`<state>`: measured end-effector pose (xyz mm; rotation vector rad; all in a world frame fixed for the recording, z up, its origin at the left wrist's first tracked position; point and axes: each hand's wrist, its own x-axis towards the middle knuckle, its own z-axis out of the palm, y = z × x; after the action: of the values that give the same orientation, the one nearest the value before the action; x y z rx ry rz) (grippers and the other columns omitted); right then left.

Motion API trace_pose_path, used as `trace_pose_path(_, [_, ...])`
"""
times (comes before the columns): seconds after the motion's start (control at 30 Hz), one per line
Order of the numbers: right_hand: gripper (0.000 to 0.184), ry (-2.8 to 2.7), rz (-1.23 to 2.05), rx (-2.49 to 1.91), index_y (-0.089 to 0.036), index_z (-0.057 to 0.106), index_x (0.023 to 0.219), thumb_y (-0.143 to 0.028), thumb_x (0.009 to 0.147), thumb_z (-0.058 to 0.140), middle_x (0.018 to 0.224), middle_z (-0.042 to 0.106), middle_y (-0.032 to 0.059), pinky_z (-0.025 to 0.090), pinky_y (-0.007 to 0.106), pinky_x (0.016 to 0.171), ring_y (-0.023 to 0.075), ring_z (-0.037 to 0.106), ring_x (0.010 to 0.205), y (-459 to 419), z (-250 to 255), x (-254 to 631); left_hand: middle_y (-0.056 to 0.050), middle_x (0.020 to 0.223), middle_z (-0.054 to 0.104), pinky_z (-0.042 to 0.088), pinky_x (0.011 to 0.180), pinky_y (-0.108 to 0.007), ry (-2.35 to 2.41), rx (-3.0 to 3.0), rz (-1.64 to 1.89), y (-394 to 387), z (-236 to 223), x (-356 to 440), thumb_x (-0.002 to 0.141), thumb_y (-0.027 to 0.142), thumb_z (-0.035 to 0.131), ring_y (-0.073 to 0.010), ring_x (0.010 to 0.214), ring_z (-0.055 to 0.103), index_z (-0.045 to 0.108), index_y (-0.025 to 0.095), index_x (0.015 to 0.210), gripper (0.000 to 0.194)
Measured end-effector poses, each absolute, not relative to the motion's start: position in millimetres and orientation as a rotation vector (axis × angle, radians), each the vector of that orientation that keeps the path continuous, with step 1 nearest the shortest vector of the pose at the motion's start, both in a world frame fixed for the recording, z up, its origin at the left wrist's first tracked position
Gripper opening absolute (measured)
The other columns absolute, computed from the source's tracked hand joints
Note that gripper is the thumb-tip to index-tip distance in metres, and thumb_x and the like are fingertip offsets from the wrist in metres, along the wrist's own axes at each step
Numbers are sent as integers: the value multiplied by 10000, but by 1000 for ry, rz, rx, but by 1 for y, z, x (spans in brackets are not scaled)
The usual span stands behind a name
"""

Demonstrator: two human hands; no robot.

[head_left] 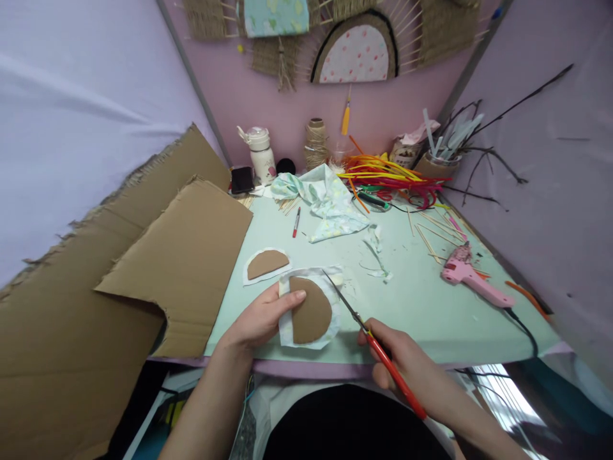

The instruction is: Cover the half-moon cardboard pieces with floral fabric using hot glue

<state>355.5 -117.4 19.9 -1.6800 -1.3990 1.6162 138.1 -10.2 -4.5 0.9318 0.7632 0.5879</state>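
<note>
My left hand (271, 313) pinches a cardboard half-circle (312, 313) together with the pale patterned fabric (286, 331) behind it, thumb on the cardboard. The fabric sticks out as a border around the cardboard. My right hand (400, 358) is closed round red-handled scissors (383, 358), whose blades point up and left. Their tip lies by the upper right edge of the fabric; whether it touches cannot be made out. Just beyond my left hand, a second cardboard half-circle (268, 263) lies on a white fabric piece cut with a margin.
Large cardboard sheets (191, 255) lean at the left. Crumpled fabric (335, 204), a red-tipped pen (297, 222) and fabric scraps (378, 255) lie beyond my hands. A pink glue gun (474, 278) rests at the right. Behind stand a white bottle (261, 156), twine (316, 144) and colourful pipe cleaners (383, 169).
</note>
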Motion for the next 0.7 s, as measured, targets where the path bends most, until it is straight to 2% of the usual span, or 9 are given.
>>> trace_pose_path(0.33, [236, -1438, 1641, -1702, -235, 367, 771, -38, 646, 401, 468, 447, -111, 302, 192, 470, 86, 464, 440, -117, 18, 357, -120, 1151, 667, 451, 876, -366, 760, 978, 562, -10, -6, 137, 811, 370, 643, -277, 1036, 608, 621, 148, 1166, 419])
trace_pose_path(0.57, [189, -1311, 1705, -1700, -234, 377, 769, -72, 671, 376, 473, 527, -94, 265, 186, 432, 76, 381, 405, -117, 18, 356, -116, 1158, 664, 443, 868, -350, 769, 988, 549, -10, -4, 136, 798, 368, 655, -266, 1033, 607, 622, 149, 1160, 425])
trace_pose_path(0.7, [175, -1253, 1726, -1699, -230, 369, 746, -81, 658, 391, 471, 543, -96, 234, 180, 412, 64, 330, 390, -119, 18, 356, -118, 1091, 688, 455, 839, -356, 781, 941, 546, -10, -1, 136, 761, 370, 689, -265, 975, 630, 635, 138, 1122, 432])
